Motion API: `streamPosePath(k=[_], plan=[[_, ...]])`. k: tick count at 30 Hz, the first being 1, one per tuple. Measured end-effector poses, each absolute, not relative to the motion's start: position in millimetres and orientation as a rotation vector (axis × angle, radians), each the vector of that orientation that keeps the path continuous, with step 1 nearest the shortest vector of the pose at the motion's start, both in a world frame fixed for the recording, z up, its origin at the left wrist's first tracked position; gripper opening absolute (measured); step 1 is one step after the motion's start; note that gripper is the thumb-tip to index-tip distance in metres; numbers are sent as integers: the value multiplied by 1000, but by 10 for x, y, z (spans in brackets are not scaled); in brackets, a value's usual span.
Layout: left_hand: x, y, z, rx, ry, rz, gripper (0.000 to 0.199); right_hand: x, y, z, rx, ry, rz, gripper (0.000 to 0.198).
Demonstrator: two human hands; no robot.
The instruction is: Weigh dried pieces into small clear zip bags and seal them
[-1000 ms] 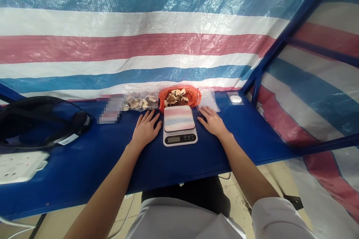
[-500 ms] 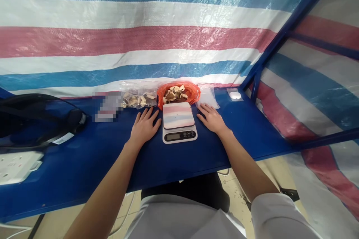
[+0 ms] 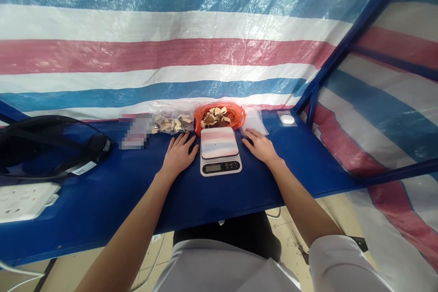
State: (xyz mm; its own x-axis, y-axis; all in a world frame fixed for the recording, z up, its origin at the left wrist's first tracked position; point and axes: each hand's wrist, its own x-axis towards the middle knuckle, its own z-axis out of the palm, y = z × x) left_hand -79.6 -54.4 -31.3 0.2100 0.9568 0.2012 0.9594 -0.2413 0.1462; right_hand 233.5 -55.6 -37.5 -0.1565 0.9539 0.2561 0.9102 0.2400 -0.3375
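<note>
My left hand (image 3: pixel 179 153) lies flat on the blue table (image 3: pixel 133 191), fingers spread, holding nothing. It rests left of a white kitchen scale (image 3: pixel 219 150) with a dark display. On the scale's other side my right hand (image 3: pixel 259 146) also lies flat and empty, its fingertips at the near edge of a clear plastic bag (image 3: pixel 255 121). Behind the scale sits an orange-red plastic bag (image 3: pixel 236 116), its mouth spread open around dried pale-and-brown slices (image 3: pixel 215 117). Beyond my left fingertips are clear bags of similar slices (image 3: pixel 173 123).
A blurred-out packet (image 3: pixel 137 132) lies left of the clear bags. Further left are a black headset-like object (image 3: pixel 85 150) and a white power strip (image 3: pixel 27 200). A small white object (image 3: pixel 287 119) sits at the back right. Striped sheeting (image 3: pixel 171 52) and a blue frame (image 3: pixel 311 105) border the table.
The view has shifted slightly, so everything on the table appears a little further right and lower. Both hands stay flat beside the scale.
</note>
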Motion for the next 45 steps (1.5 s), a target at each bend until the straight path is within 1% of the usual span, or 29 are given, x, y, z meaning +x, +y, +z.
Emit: streamPosePath(k=[4, 10, 15, 22, 29, 34, 39, 42, 45], plan=[[-779, -501, -301, -2441, -1930, -441, 50, 2433, -409, -286, -1756, -1998, 182, 39], [-783, -490, -355, -2439, -1909, -462, 50, 2588, -143, -344, -1741, -2125, 182, 38], [-786, -509, -379, -2438, -1880, -447, 52, 2569, -157, -442, -1718, -2096, 127, 34], [-794, -505, -405, -2426, -1853, -455, 51, 2547, -213, -417, -1765, -2009, 84, 25], [-788, -508, -386, -2445, -1886, -469, 53, 2541, -242, -403, -1766, -1968, 55, 28], [-798, -501, -396, -2442, -1901, -531, 50, 2578, -243, -429, -1712, -1875, 85, 31], [-806, -495, -368, -2458, -1926, -681, 50, 2624, -232, -415, -1595, -1730, 159, 31], [-815, -507, -316, -2459, -1986, -849, 50, 2658, -261, -345, -1523, -1625, 211, 31], [-814, -529, -234, -2465, -2041, -1071, 48, 2689, -324, -236, -1427, -1538, 329, 34]])
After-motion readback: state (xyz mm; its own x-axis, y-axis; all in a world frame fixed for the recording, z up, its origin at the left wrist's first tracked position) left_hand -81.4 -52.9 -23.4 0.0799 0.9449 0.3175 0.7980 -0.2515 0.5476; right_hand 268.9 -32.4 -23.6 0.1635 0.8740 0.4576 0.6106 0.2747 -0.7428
